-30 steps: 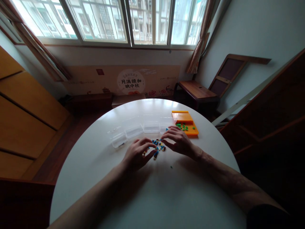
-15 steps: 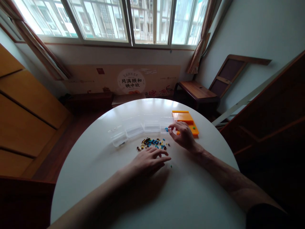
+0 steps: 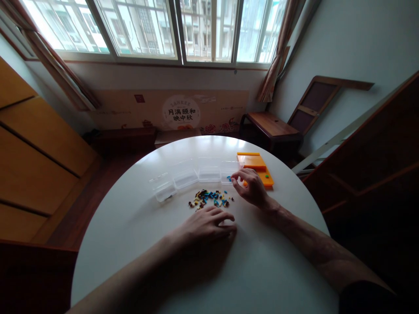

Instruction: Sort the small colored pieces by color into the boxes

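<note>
A small heap of tiny coloured pieces (image 3: pixel 211 198), blue, yellow, brown and black, lies on the round white table (image 3: pixel 137 226). My left hand (image 3: pixel 207 224) rests flat just in front of the heap, fingers stretched toward the right. My right hand (image 3: pixel 250 186) hovers over the rightmost of several clear plastic boxes (image 3: pixel 229 171), its fingers pinched by a blue piece at the box's edge. Whether the fingers hold a piece is too small to see. Behind that hand lies an orange tray (image 3: pixel 255 162) with green bits.
More clear boxes (image 3: pixel 183 178) stand in a curved row behind the heap. Beyond the table are a dark wooden bench (image 3: pixel 270 126), a leaning board, a window wall and wooden cabinets at left. The table's near half is bare white surface.
My left hand drew back from the heap toward me and to the right, now resting flat. My right hand lifted off the heap and went to the rightmost clear box.
</note>
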Demonstrator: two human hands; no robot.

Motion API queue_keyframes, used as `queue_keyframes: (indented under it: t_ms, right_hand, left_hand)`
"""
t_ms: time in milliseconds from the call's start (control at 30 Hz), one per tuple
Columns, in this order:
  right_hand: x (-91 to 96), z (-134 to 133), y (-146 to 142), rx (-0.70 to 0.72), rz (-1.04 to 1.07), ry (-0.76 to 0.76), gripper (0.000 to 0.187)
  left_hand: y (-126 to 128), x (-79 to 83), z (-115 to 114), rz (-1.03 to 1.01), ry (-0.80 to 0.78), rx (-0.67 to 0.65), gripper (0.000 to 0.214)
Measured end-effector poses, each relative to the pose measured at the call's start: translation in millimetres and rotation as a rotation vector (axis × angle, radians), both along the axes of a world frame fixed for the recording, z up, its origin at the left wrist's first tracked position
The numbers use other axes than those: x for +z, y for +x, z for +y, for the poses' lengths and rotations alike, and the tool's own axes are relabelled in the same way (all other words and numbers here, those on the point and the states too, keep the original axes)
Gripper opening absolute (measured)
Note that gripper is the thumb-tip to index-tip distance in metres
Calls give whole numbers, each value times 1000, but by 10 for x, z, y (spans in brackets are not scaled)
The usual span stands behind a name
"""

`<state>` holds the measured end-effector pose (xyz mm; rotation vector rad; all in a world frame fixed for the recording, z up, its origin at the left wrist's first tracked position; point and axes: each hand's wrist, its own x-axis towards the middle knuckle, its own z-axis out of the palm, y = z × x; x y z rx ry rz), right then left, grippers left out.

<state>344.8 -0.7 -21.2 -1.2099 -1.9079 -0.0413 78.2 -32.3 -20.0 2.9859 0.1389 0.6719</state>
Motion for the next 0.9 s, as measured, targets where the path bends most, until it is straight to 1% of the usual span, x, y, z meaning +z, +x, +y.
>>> queue_keyframes:
  t_ms: [100, 200, 367, 467, 567, 633, 700, 800, 900]
  right_hand:
    - [-6, 7, 6, 3, 4, 6, 12]
    - [-13, 18, 15, 4, -4, 4, 11]
    - [-11, 11, 19, 15, 8, 9, 11]
    - [2, -6, 13, 91, 4, 10, 9]
    - [10, -27, 6, 203, -31, 5, 7]
    - [13, -42, 1, 272, -85, -4, 7]
    - [17, -59, -4, 302, -160, -16, 8]
    - [24, -77, -12, 253, -252, -19, 6]
    - [12, -77, -15, 191, -297, -20, 3]
  left_hand:
    - [-37, -21, 45, -39, 32, 11, 21]
    - [-43, -26, 52, -55, 21, 43, 16]
    - [-60, 30, 42, -77, 30, 118, 14]
    - [-154, 69, 124, -133, 23, 214, 13]
    - [-276, 77, 242, -202, -34, 334, 11]
    - [-335, 67, 299, -227, -61, 402, 11]
    - [-363, 52, 327, -232, -72, 441, 12]
    - [-364, 31, 329, -211, -77, 461, 14]
    - [-358, 19, 325, -193, -80, 466, 15]
